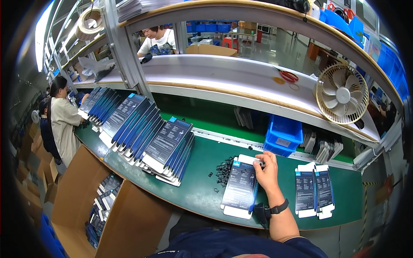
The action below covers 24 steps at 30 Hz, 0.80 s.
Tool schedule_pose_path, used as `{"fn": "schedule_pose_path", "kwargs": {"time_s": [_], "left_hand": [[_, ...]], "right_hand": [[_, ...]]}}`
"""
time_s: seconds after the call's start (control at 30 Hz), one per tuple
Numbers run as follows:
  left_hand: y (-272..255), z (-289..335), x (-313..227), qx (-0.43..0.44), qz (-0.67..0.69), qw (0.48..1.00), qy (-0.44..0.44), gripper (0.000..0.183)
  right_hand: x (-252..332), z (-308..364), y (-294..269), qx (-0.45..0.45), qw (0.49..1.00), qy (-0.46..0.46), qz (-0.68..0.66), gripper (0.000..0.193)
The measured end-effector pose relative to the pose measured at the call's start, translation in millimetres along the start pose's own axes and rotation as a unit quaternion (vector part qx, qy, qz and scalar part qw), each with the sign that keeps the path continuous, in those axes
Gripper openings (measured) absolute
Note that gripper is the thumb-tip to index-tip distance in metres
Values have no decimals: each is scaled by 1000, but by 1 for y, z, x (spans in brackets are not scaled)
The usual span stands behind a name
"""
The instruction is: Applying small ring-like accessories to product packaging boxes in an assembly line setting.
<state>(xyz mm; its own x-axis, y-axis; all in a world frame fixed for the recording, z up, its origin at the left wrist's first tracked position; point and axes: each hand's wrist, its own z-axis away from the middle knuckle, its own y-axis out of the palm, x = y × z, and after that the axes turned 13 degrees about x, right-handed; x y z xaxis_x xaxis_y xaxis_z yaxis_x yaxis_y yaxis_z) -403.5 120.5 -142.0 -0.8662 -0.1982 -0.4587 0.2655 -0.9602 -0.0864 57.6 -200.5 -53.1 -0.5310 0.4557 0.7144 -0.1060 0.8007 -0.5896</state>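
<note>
My right hand (267, 172), with a dark strap around the wrist, is at the upper right corner of a dark blue and white printed carton (239, 185). Its thumb and bent fingers close on that corner. White end flaps stick out at both ends of the carton. Just left of it lies a pile of small black plastic clips (223, 171), a few scattered loose. My left hand does not show. To the right of my forearm, more flat cartons (305, 191) lie overlapping on the green bench (200, 189).
Long rows of leaning cartons (167, 142) fill the bench's left. A cardboard box (129, 219) holding packages stands before its edge. Behind are a blue bin (283, 133) and a shelf (223, 69) with red-handled scissors (287, 76) and a fan (343, 94). Other people work at far left and beyond the shelf.
</note>
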Motion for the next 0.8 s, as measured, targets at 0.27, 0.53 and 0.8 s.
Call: {"fn": "schedule_pose_path", "kwargs": {"time_s": [0.27, 0.53, 0.8], "left_hand": [[-15, 7, -23, -6, -75, 997, 2, 18], [-33, 9, -64, -7, -170, 985, 12, 19], [-29, 17, -47, -3, -192, 981, 0, 19]], "right_hand": [[10, -1, -5, 18, 998, 36, -41, 22], [11, 0, -12, -1, 999, 26, -41, 21], [14, 1, -8, 17, 999, 20, -41, 16]]}}
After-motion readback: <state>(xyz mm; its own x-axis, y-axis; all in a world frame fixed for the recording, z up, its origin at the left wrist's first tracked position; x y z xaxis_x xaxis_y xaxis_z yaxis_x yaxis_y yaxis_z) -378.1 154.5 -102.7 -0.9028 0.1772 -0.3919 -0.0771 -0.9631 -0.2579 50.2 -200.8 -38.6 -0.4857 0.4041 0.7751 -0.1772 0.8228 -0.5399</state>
